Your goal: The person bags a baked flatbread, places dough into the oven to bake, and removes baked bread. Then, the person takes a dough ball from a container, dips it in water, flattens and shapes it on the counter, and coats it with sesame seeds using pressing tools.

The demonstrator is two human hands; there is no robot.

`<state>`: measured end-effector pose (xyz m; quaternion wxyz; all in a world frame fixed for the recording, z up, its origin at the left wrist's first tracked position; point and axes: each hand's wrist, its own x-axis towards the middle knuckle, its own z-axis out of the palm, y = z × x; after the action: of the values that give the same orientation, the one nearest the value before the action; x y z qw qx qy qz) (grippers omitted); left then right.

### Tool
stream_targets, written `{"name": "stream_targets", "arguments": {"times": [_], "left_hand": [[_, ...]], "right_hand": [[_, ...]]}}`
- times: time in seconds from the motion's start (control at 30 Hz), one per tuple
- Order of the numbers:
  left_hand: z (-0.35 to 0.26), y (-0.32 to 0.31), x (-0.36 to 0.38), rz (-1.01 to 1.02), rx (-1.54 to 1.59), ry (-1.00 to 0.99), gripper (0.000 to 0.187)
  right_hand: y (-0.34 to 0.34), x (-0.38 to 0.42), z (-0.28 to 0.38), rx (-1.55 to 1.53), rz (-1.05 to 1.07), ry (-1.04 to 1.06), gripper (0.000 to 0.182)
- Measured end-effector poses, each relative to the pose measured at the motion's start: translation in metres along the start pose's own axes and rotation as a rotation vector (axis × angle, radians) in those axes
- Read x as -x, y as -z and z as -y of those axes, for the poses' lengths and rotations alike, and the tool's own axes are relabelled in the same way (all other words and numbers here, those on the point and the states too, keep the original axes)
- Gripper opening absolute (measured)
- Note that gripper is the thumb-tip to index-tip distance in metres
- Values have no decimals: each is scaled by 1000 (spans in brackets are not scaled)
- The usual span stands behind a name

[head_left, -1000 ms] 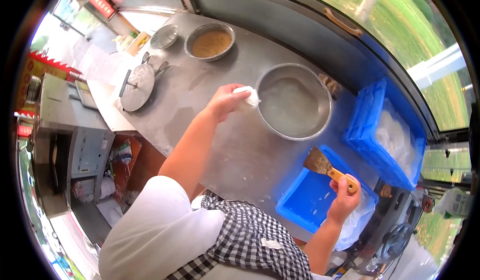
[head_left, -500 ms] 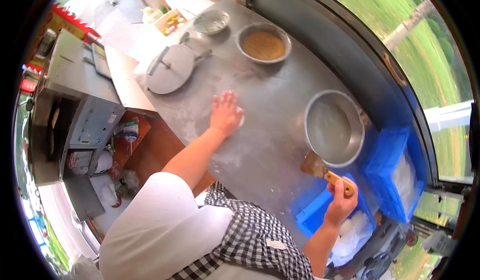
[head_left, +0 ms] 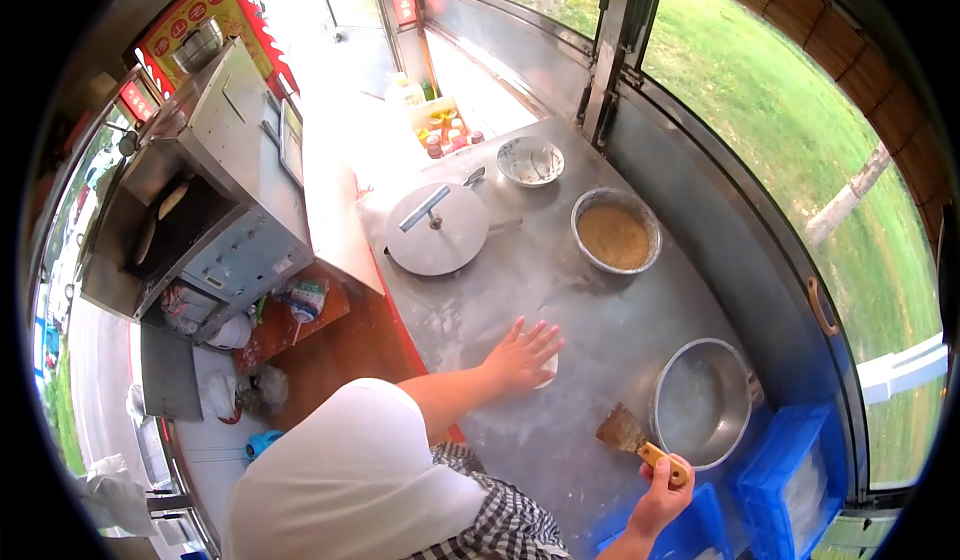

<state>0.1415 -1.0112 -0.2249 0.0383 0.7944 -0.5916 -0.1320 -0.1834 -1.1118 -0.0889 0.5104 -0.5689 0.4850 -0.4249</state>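
My left hand (head_left: pixel 522 358) lies with fingers spread over a small white piece (head_left: pixel 547 370), perhaps dough, on the steel worktop (head_left: pixel 610 310). Only the right edge of that piece shows beside the palm. In my right hand (head_left: pixel 662 500) is the wooden handle of a scraper (head_left: pixel 624 430), its stained metal blade pointing left, just above the worktop. A large steel bowl (head_left: pixel 655 415) with cloudy liquid stands beyond the scraper, to its right.
Farther back stand a bowl of brown filling (head_left: pixel 655 255), a smaller bowl (head_left: pixel 530 178) and a round lid (head_left: pixel 436 255) with a handle. Blue crates (head_left: pixel 775 480) are at the lower right. An oven cabinet (head_left: pixel 250 230) stands left, condiment bottles (head_left: pixel 434 148) at the back.
The view has tilted up, so the worktop and its bowls appear lower and farther right. My left hand stays on the white piece; my right hand still holds the scraper beside the large bowl.
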Motion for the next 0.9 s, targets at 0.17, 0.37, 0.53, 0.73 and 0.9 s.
{"name": "stream_targets", "arguments": {"times": [0.17,0.37,0.53,0.73,0.9], "left_hand": [[-2,-4,-1,-64,-44,-27,69],[-4,-11,5,-121,-50,-112,68],[-2,-13,9,-128,19,-208,68],[2,-8,11,-121,100,-175,73],[52,-20,20,-267,242,15,67]], "right_hand": [[7,-10,-11,-9,34,-31,18],[-1,-16,-31,-74,138,18,30],[-32,-12,-60,190,210,385,31],[-44,4,-100,622,356,605,45],[-66,26,-97,972,516,448,65]]}}
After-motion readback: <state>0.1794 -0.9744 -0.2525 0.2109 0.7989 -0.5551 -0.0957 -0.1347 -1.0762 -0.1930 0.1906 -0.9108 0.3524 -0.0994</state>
